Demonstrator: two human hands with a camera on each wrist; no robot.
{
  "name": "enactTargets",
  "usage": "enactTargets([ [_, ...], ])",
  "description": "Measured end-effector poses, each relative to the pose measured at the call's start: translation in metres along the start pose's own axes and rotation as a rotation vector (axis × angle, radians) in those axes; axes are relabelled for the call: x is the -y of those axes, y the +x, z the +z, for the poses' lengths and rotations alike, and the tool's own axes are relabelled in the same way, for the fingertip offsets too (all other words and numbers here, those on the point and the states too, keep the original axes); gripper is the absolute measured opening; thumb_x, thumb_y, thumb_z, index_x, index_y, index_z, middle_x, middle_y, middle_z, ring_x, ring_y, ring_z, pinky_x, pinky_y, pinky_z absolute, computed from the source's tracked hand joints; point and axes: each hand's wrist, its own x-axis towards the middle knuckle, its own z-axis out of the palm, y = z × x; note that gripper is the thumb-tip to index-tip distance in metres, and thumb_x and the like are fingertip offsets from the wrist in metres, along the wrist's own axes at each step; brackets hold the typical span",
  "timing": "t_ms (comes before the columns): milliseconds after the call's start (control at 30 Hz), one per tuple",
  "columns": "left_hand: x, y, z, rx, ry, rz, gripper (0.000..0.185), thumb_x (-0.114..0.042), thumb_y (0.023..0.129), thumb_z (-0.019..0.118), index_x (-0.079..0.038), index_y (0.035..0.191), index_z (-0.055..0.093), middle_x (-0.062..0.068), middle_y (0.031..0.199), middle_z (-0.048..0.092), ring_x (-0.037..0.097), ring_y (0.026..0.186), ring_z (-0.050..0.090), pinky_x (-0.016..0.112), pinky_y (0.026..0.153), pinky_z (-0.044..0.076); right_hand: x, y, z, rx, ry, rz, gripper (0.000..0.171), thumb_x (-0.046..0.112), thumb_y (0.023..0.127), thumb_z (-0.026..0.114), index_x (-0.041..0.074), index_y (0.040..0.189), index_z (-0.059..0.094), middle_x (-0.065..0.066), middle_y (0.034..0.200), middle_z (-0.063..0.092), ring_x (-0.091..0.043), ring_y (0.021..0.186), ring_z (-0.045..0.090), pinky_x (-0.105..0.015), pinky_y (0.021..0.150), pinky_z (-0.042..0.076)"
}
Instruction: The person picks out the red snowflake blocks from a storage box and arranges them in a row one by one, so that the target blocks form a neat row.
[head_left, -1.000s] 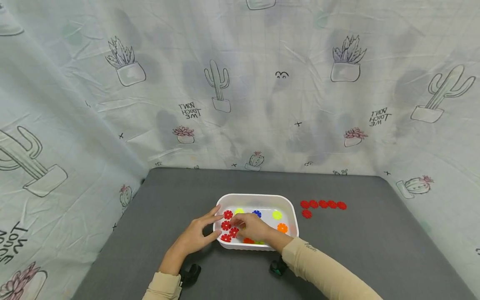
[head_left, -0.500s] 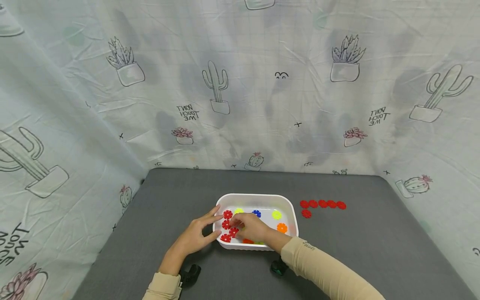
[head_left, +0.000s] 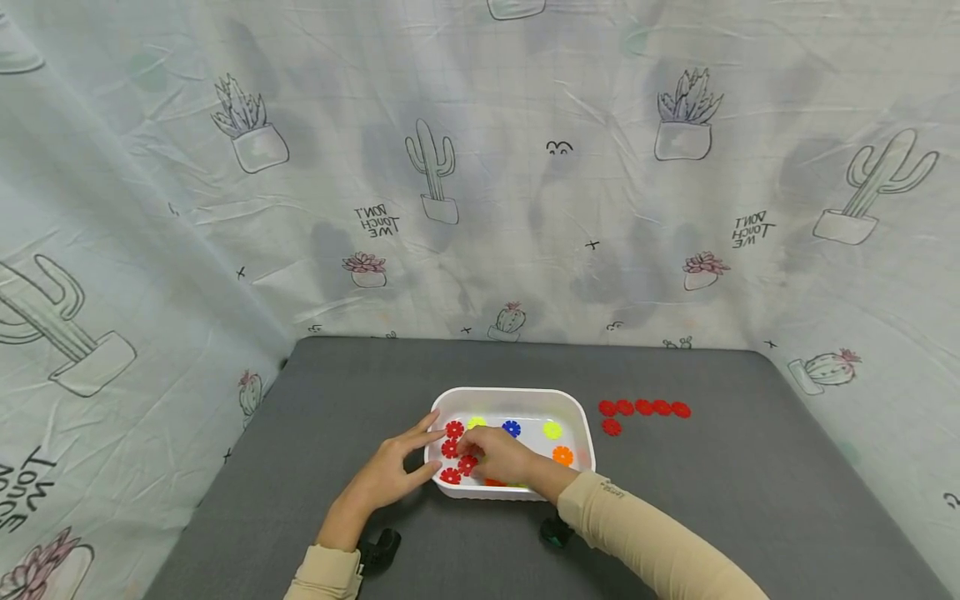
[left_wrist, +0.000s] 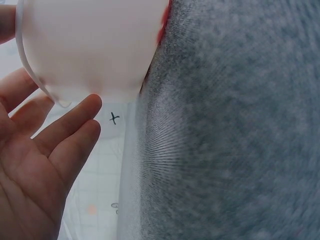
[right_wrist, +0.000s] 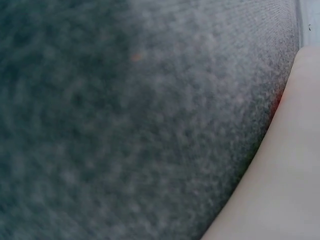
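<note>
The right hand [head_left: 501,452] is holding its fingers curled near 4 red discs [head_left: 454,429] in 1 white tray [head_left: 532,406]; whether it is pinching any is unclear. The left hand [head_left: 387,472], fingers spread, is touching the tray's left side. 6 outer discs [head_left: 643,407], red, are lying farther right.

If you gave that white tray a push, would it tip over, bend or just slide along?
Most likely the white tray would slide rather than tip, as it sits broad and low on the gray table. It looks fairly stiff, holding its shape without visible sagging. An orange disc, flat inside it and untouched, might skid around.
</note>
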Motion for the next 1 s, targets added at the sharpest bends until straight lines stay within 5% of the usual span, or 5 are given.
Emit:
enactTargets([
  [633, -0.0009, 0.0007, 0.0004, -0.004, -0.001, -0.016, 0.048, -0.025, 0.087, 0.066, -0.011, 0.132, 0.058, 0.003, 0.151, 0.037, 0.025, 0.134, 0.043, 0.056, 0.101, 0.04, 0.0003, -0.0006, -0.0043, -0.005, -0.11, -0.094, 0.024, 0.007, 0.08, 0.072, 0.014, 0.103, 0.069, 0.005, 0.099, 0.059, -0.005, 0.084, 0.05, -0.018, 0.081, 0.047],
  [1000, -0.0028, 0.0005, 0.0004, -0.005, -0.002, -0.012, 0.048, -0.028, 0.087, 0.066, -0.011, 0.131, 0.058, 0.004, 0.151, 0.037, 0.027, 0.134, 0.042, 0.056, 0.101, 0.04, -0.0037, -0.0023, -0.0064, -0.063, 0.054, 0.007, 0.024, 0.007, 0.084, 0.068, 0.016, 0.107, 0.068, 0.01, 0.096, 0.063, -0.005, 0.086, 0.055, -0.02, 0.081, 0.051],
])
